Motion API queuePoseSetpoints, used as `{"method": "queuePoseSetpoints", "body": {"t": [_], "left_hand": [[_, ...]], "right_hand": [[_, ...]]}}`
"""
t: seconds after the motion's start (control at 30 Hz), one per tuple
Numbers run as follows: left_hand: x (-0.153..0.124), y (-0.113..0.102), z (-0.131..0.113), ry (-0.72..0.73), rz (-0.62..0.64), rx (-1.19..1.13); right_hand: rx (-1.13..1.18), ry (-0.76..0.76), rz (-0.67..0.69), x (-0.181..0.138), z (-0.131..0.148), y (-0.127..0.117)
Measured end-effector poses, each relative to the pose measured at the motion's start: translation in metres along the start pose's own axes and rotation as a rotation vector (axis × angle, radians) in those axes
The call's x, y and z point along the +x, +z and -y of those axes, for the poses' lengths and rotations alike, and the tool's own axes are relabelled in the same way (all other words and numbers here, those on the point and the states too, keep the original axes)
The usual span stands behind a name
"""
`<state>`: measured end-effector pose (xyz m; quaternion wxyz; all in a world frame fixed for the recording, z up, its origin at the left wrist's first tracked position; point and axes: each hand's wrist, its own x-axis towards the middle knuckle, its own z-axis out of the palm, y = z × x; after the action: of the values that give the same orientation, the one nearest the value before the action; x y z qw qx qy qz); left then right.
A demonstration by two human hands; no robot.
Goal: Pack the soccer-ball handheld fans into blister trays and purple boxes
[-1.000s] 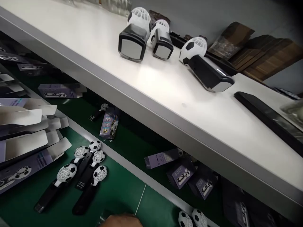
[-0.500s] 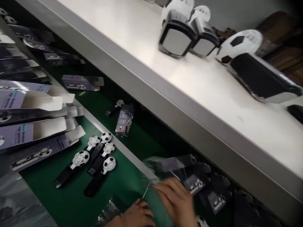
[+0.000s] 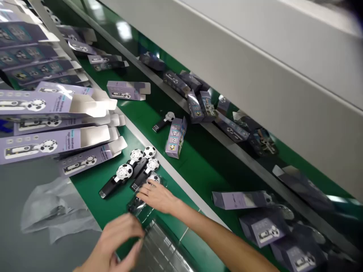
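Note:
My right hand point(image 3: 155, 194) reaches in from the lower right, its fingers curled over a black handheld fan point(image 3: 153, 178) with a soccer-ball head. Crinkled clear plastic point(image 3: 138, 206) lies about that fan's handle. My left hand point(image 3: 119, 240), slightly blurred, hovers at the lower middle with thumb and fingers apart and nothing visible between them. Below both hands lies a clear plastic sleeve or tray stack point(image 3: 167, 245); which one I cannot tell. Just beyond my right hand rest several more fans point(image 3: 124, 172) on the green surface.
Open-ended purple boxes point(image 3: 39, 145) are stacked at left. A crumpled translucent bag point(image 3: 56, 207) lies on the grey surface. Past the pale strip point(image 3: 181, 181) are a standing box point(image 3: 176, 138), a single fan point(image 3: 164, 121) and more boxes point(image 3: 241, 199). A grey shelf edge point(image 3: 255, 64) overhangs at right.
My hands were close together at lower middle with a blurred green shape between them; now they are apart, the right on a fan. The view has swung, showing less shelf top.

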<state>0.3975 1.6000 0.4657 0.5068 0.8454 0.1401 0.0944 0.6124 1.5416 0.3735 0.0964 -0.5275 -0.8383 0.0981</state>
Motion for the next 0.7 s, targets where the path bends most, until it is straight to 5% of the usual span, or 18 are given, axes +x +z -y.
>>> {"method": "queuePoseSetpoints", "body": {"t": [0.1,0.2,0.4,0.5,0.6,0.7], "left_hand": [[0.056,-0.025,-0.011,0.113,-0.184,0.04],[0.11,-0.029,-0.009,0.024,-0.3,0.15],[0.262,0.03,0.01,-0.194,-0.252,0.406],[0.336,0.064,0.014,-0.342,-0.215,0.502],[0.357,0.087,0.018,-0.384,-0.109,0.574],[0.313,0.115,0.024,-0.174,0.072,0.654]], "right_hand": [[0.001,0.024,-0.009,0.016,-0.002,0.016],[0.019,0.112,0.049,0.007,-0.002,0.027],[0.085,0.905,0.353,-0.121,0.008,0.016],[0.06,1.03,0.328,-0.188,0.023,0.012],[0.265,1.029,0.228,-0.233,0.035,0.007],[0.341,1.185,0.112,-0.261,0.036,-0.019]]}}
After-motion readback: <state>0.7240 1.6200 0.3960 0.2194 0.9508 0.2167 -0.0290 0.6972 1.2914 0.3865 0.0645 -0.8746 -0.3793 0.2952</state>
